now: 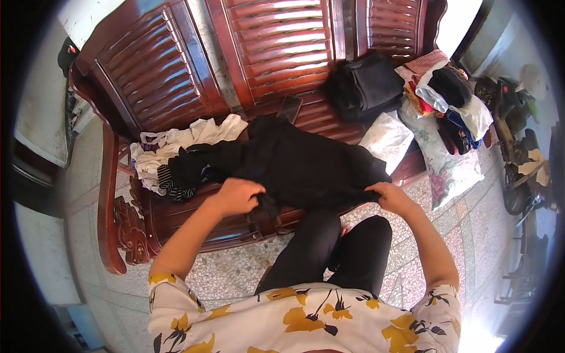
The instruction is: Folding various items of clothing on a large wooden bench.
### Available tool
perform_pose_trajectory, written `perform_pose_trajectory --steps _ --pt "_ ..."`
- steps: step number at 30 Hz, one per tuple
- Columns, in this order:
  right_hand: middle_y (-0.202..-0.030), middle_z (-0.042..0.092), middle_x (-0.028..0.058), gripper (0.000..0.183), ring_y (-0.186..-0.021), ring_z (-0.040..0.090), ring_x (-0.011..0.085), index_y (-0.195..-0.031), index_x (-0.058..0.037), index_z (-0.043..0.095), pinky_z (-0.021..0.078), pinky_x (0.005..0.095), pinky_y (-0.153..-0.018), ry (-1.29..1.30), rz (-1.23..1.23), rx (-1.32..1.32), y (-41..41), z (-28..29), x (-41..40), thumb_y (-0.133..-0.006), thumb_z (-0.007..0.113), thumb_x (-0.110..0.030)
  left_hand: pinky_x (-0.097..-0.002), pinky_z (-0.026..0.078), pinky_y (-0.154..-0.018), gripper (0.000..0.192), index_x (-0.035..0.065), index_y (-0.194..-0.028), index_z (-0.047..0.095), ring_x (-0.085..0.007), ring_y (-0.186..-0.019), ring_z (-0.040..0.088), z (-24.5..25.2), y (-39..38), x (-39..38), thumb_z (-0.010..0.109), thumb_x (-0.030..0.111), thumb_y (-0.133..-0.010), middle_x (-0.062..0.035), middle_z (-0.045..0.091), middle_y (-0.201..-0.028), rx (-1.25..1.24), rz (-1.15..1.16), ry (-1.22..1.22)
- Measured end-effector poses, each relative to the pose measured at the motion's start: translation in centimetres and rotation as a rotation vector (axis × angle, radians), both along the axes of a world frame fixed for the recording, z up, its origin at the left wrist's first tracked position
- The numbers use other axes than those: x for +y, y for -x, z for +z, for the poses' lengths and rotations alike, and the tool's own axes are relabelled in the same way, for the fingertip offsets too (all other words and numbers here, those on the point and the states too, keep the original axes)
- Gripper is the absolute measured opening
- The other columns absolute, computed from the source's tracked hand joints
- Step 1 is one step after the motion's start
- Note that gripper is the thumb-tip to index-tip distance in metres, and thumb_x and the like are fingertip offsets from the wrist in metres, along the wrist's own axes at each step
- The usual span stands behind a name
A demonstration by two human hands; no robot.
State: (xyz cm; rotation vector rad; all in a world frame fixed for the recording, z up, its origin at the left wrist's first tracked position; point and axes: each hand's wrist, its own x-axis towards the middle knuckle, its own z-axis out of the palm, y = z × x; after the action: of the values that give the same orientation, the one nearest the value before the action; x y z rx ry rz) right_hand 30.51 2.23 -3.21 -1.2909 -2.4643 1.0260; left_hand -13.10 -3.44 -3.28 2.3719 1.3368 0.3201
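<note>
A black cloth garment lies spread over the seat of a dark red wooden bench, just beyond my knees. My left hand is closed on its near left edge. On the near right edge, my right hand pinches the same garment between thumb and fingers. Left of the garment is a loose heap of cream clothes, with black and striped pieces in front of it. A dark phone rests on the seat beyond the garment.
Folded black clothes sit at the bench's back right, near a white folded cloth. A pile of mixed clothes lies on a floral pillow at the right end. The bench's carved armrest stands at left.
</note>
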Motion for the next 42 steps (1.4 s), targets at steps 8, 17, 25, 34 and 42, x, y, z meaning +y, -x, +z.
perform_pose_trajectory --steps 8,17,25,34,42 --pt "-0.109 0.059 0.0112 0.043 -0.099 0.055 0.0314 -0.108 -0.0085 0.061 0.0448 0.0387 -0.087 -0.101 0.129 -0.217 2.0 0.2 -0.1 -0.067 0.051 0.002 -0.0479 0.031 -0.097 0.051 0.0151 -0.119 0.052 -0.0311 -0.116 0.043 1.4 -6.3 14.6 0.06 0.016 -0.069 -0.0126 0.052 -0.114 0.432 -0.078 -0.188" --pt "-0.114 0.052 0.0195 0.045 -0.105 0.05 0.0365 -0.112 -0.005 0.057 0.0413 0.0405 -0.092 -0.114 -0.143 -0.114 2.9 1.4 -0.3 -0.069 0.047 0.006 -0.0538 0.017 -0.106 0.085 0.0009 -0.136 0.026 -0.0375 -0.135 0.016 -8.0 -10.5 5.5 0.068 0.026 -0.067 -0.0232 0.02 -0.143 0.337 0.163 0.327" --pt "-0.103 0.059 0.0132 0.039 -0.1 0.055 0.0213 -0.108 -0.0051 0.058 0.0408 0.0299 -0.089 0.131 -0.65 0.533 3.9 4.4 5.1 -0.072 0.052 0.008 -0.0447 0.038 -0.094 0.058 0.0001 -0.115 0.051 -0.0342 -0.113 0.048 -10.1 -15.5 2.1 0.063 0.041 -0.076 -0.0203 0.053 -0.116 -0.157 0.369 -0.113" --pt "-0.131 0.039 0.0204 0.046 -0.124 0.035 0.0378 -0.108 -0.0037 0.056 0.0323 0.04 -0.103 -0.671 0.029 0.424 24.8 6.5 9.9 -0.064 0.053 0.008 -0.0337 0.044 -0.077 0.04 -0.0018 -0.102 0.059 -0.02 -0.088 0.059 -14.1 -15.1 0.3 0.062 0.034 -0.083 -0.0126 0.064 -0.087 -1.125 0.834 0.427" --pt "-0.135 0.035 0.0229 0.059 -0.125 0.033 0.0384 -0.125 -0.0037 0.044 0.0297 0.0407 -0.104 -0.526 -0.127 0.374 25.5 -4.9 9.9 -0.067 0.058 -0.006 -0.0303 0.047 -0.076 0.05 0.0012 -0.125 0.04 -0.0162 -0.096 0.056 -13.2 -9.6 -3.7 0.061 0.013 -0.081 -0.0085 0.054 -0.114 -1.383 0.956 0.853"
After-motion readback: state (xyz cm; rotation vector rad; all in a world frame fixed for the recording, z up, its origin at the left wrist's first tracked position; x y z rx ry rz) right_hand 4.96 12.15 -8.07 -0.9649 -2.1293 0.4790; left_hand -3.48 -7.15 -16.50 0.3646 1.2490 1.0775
